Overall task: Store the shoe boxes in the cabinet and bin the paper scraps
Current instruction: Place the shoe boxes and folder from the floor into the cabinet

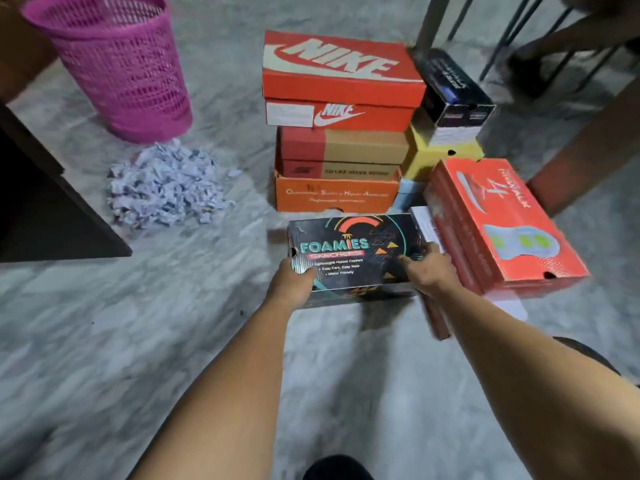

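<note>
A black cardboard shoe box printed with "FOAMIES" in teal lettering (353,254) is gripped at both short ends, low over the grey marbled floor (138,341) in front of the other boxes. The left hand (294,282) is closed around its left end, and the right hand (429,271) is closed on its right end, fingers laid over the lid.

For the step in hand, the box is best kept level and drawn straight back, so that the lid is not sprung and nothing nearby is dragged along. Just to its right, a tilted red cardboard box with a shoe-sole print (502,220) leans close, apparently touching or nearly so; care is needed there. Directly behind stands a stack topped by an orange-red cardboard box marked "NIKE" (339,74), with a small black box (450,91) set on a yellow one (440,157) beside it.

Further left, a heap of pale blue crumpled paper scraps (166,188) lies at the foot of a pink plastic mesh bin (114,64). A dark wooden panel (41,202), possibly the cabinet, juts in at the left edge. Open floor is left in the foreground and to the left.
</note>
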Demonstrator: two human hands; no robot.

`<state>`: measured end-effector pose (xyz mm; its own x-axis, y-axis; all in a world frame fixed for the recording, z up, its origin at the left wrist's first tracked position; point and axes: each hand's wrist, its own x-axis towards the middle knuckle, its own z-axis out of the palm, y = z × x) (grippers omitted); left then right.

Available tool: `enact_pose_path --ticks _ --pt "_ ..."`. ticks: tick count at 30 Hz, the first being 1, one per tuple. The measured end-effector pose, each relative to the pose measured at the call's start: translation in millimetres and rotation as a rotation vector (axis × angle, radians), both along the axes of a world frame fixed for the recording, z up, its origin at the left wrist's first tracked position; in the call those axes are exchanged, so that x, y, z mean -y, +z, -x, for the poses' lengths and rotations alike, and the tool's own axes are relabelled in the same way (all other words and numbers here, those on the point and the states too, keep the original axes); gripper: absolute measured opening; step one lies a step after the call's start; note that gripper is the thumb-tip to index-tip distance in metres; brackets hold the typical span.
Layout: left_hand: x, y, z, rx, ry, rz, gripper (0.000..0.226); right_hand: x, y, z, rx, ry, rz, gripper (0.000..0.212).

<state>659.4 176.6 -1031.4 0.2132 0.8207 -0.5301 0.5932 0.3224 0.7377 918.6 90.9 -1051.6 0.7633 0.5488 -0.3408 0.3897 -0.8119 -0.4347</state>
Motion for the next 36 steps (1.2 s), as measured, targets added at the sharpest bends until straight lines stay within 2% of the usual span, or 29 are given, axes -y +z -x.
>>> enact_pose_path --ticks 2,3,8,13,17,20,23,28,31,33,36 --pt "0 -11 -1 -0.002 0.026 -0.026 0.030 2 -1 -1 0.000 -0.007 -0.010 0.080" --pt "-1 -17 0 -0.016 0.050 -0.034 0.029 2 -3 -1 -0.006 -0.021 -0.009 0.084" --pt "-3 -34 25 -0.142 0.263 -0.042 0.057 8 -17 24 -0.076 0.068 -0.024 0.074" --pt "16 -45 85 -0.121 0.482 -0.004 0.055 4 -29 80 -0.317 0.069 -0.153 0.063" --pt "27 -48 161 -0.170 0.682 -0.025 0.051 -24 -31 147 -0.453 0.274 -0.198 0.059" --pt "44 -40 231 -0.210 0.857 -0.076 0.050 -48 -34 214 -0.532 0.460 -0.240 0.068" --pt "60 -16 303 -0.208 1.062 -0.216 0.042 -73 -33 294 -0.624 0.572 -0.346 0.077" --pt "75 38 421 -0.153 1.388 -0.509 0.030 -119 22 440 -0.780 0.672 -0.540 0.067" --pt "74 79 478 -0.112 1.497 -0.755 0.035 -153 68 521 -0.857 0.737 -0.673 0.070" --pt "70 103 514 -0.120 1.573 -0.844 0.040 -173 99 572 -0.914 0.806 -0.717 0.067" --pt "68 130 564 -0.076 1.664 -1.018 0.063 -194 133 645 -0.987 0.886 -0.770 0.055"
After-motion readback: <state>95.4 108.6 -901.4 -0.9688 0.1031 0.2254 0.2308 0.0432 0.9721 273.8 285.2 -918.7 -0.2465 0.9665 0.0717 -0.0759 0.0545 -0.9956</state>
